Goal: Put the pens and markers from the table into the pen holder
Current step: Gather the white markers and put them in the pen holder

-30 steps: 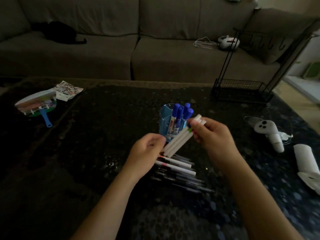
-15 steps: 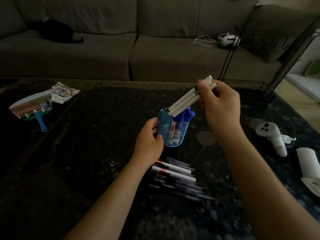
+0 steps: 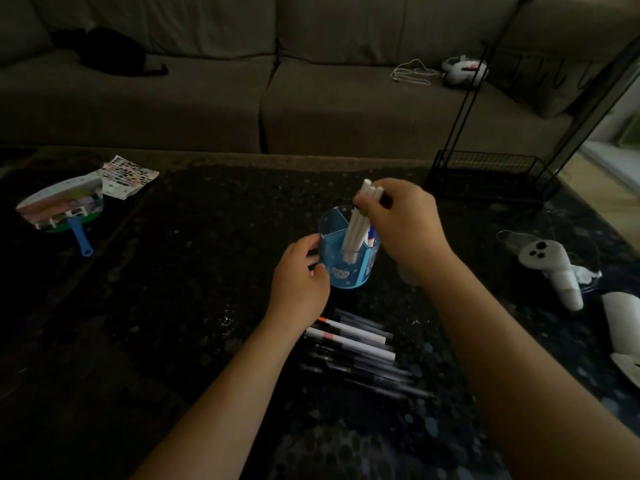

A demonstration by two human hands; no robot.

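Bundle of white plastic markers (image 3: 353,237) pinched at top by right hand (image 3: 398,220), tips lowered into translucent blue plastic pen holder (image 3: 348,271) at table centre. Holder steadied from left by curled left hand (image 3: 299,275). Row of dark and white pens (image 3: 356,351) left lying near holder. Risk judged: bundle released tilted, holder tipped or markers caught on divider.

Dark table (image 3: 173,306) under pens (image 3: 353,344), holder (image 3: 341,271)

Left hand (image 3: 300,284): forearm extended forward, palm down, fingers curled in a loose cupped grip. Right hand (image 3: 398,223): raised higher, wrist bent downward, fingertips (image 3: 363,202) pinched closed.
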